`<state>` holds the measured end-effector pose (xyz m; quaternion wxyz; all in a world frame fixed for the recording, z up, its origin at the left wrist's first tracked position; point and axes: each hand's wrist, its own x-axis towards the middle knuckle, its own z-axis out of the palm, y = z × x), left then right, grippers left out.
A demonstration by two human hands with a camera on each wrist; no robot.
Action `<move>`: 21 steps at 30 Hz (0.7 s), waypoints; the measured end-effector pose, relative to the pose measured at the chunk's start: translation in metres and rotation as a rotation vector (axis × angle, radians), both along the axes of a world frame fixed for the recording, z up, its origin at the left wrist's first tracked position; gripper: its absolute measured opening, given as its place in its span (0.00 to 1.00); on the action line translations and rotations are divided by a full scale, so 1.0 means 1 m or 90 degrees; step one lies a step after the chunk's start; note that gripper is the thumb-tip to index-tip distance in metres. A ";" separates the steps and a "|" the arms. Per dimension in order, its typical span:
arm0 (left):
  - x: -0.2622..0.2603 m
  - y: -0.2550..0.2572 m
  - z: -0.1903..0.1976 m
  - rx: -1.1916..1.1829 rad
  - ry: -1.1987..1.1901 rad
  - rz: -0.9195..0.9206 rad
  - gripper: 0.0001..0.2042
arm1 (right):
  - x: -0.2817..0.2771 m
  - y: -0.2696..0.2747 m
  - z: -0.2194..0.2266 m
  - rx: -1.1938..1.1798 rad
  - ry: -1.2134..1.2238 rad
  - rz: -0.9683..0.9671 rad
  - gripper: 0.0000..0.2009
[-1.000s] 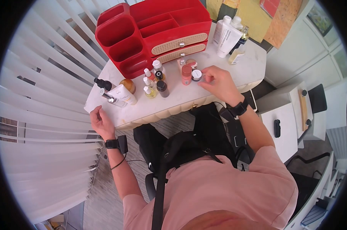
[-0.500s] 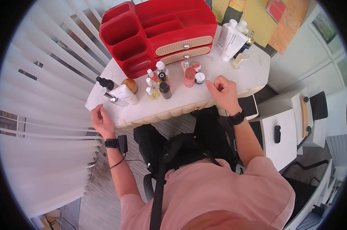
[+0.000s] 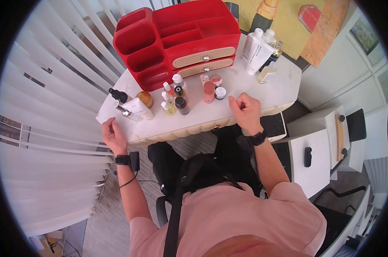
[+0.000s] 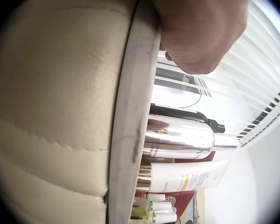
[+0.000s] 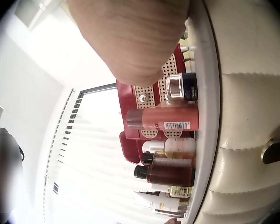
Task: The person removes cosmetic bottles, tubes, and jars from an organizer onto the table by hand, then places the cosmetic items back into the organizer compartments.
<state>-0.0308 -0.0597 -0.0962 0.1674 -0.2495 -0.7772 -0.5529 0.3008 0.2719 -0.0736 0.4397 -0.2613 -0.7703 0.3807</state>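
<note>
My right hand [image 3: 246, 112] rests at the table's front edge, fingers loosely curled around nothing. Just left of it stands a small dark jar with a silver-rimmed lid [image 3: 220, 93], apart from the thumb. A coral bottle [image 3: 209, 92] is beside that jar; both show upright in the right wrist view, the bottle [image 5: 177, 117] below the jar [image 5: 189, 87]. At the table's left corner lies my left hand [image 3: 114, 133], loosely curled and holding nothing. Nearest to it are a silver bottle [image 4: 177, 137] and a white cream tube [image 4: 189, 176].
A red organizer [image 3: 192, 51] with woven-front drawers stands at the back of the white table [image 3: 194, 118]. Several small bottles [image 3: 182, 107] cluster before it. Tubes and bottles [image 3: 258, 55] stand at back right. Blinds [image 3: 52, 111] hang along the left.
My right hand has drawn back from the dark jar, rightward and toward me, and its fingers have curled in. The left hand stays at the corner.
</note>
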 end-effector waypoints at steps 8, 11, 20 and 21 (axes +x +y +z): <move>-0.004 -0.002 -0.005 0.012 -0.028 -0.008 0.07 | 0.001 0.000 0.002 0.029 0.013 -0.003 0.19; -0.005 -0.002 -0.006 0.020 -0.008 -0.015 0.07 | 0.002 -0.001 0.001 0.020 0.014 0.003 0.19; 0.001 0.000 0.002 -0.025 0.008 0.010 0.07 | 0.001 -0.001 0.000 0.022 0.021 0.007 0.19; 0.001 0.000 0.003 -0.025 0.007 0.013 0.07 | 0.001 -0.001 0.000 0.023 0.025 0.006 0.19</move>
